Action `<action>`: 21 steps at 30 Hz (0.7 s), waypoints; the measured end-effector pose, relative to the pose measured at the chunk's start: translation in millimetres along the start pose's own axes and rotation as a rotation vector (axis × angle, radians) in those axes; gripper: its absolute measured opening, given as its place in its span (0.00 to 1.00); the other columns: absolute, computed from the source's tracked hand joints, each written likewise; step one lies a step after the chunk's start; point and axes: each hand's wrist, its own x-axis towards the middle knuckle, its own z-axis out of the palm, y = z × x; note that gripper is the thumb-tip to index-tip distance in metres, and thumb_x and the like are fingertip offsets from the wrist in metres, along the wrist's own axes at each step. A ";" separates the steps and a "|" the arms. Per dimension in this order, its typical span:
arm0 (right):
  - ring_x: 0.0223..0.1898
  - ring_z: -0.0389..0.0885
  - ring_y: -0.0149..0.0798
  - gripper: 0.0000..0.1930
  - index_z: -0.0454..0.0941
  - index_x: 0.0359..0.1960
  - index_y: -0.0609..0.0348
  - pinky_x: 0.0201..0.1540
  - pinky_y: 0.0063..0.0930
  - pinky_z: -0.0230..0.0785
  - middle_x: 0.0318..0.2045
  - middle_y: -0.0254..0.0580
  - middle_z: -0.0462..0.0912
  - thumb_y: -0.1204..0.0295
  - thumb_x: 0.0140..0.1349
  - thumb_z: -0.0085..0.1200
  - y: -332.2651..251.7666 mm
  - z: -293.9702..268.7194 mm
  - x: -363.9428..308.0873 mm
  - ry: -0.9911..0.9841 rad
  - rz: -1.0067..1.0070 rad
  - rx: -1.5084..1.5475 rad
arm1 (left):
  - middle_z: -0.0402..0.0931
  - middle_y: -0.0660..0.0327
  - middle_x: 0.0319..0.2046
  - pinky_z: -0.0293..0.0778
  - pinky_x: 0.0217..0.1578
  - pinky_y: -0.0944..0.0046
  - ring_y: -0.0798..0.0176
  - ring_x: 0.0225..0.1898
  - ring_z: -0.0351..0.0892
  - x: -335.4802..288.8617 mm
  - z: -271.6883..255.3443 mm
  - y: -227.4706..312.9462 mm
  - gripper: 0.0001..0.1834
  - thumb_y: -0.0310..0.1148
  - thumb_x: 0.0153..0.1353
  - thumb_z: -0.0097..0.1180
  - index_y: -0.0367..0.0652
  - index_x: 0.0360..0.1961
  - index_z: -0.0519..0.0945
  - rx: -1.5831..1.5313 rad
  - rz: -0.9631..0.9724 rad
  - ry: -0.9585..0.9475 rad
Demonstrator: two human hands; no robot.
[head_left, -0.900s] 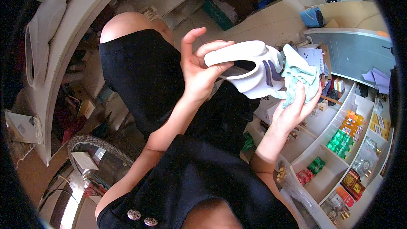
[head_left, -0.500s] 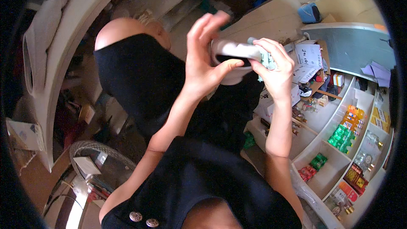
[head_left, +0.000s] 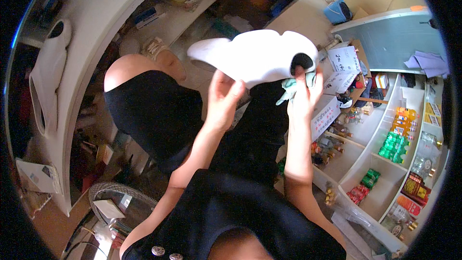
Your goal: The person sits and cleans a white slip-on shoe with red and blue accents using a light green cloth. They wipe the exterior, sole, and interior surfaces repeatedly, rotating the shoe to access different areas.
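At the far left, a white shoe [head_left: 48,74] lay on its side on the long pale table [head_left: 91,33], well apart from the hands. Below it, near the table's lower end, sat a small white box [head_left: 34,175], and lower still the wire guard of a fan [head_left: 120,202] showed beside the dark top.

Toward the middle, a bare knee [head_left: 126,70] rose above a black skirt [head_left: 154,115]. The left hand [head_left: 222,101] was raised over the lap, fingers spread open and pressed up against the underside of a second white shoe [head_left: 255,55]. Palm and fingertips touched the sole; the grip was flat and supporting, not closed round it.

That shoe was held in the air between both hands, above the lap, sole side toward the camera, toe pointing left, dark heel opening to the right.

At its heel end the right hand [head_left: 304,97] pinched a pale green cloth [head_left: 291,86] against the shoe, the thumb up at the rim of the opening. The cloth hung bunched just under the heel.

To the right, white cardboard boxes [head_left: 325,115] stood near the elbow. Beyond them a white shelf unit [head_left: 385,163] held rows of small bottles, green packs [head_left: 392,145] and red packs [head_left: 357,194] in separate compartments. A blue-grey panel [head_left: 390,38] stood above.
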 end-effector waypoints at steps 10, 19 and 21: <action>0.43 0.79 0.37 0.25 0.73 0.54 0.64 0.47 0.33 0.76 0.45 0.46 0.80 0.81 0.52 0.65 -13.9 -21.6 6.0 0.190 -0.060 -0.293 | 0.82 0.58 0.42 0.72 0.49 0.63 0.67 0.44 0.78 1.8 6.1 -1.3 0.19 0.31 0.56 0.67 0.34 0.46 0.78 0.256 0.002 -0.203; 0.61 0.71 0.51 0.12 0.74 0.48 0.70 0.63 0.45 0.64 0.54 0.56 0.76 0.78 0.65 0.48 -24.7 14.3 0.9 -0.070 -0.677 -0.483 | 0.82 0.55 0.42 0.72 0.51 0.60 0.62 0.46 0.79 8.7 7.7 -3.3 0.18 0.27 0.55 0.66 0.35 0.47 0.78 0.463 0.064 -0.308; 0.59 0.73 0.53 0.10 0.76 0.45 0.69 0.62 0.45 0.66 0.50 0.56 0.79 0.78 0.64 0.48 -19.9 29.6 -12.3 -0.120 -0.787 -0.523 | 0.82 0.53 0.41 0.73 0.50 0.59 0.58 0.46 0.81 9.8 7.5 -5.7 0.19 0.26 0.52 0.65 0.36 0.47 0.78 0.640 0.297 -0.365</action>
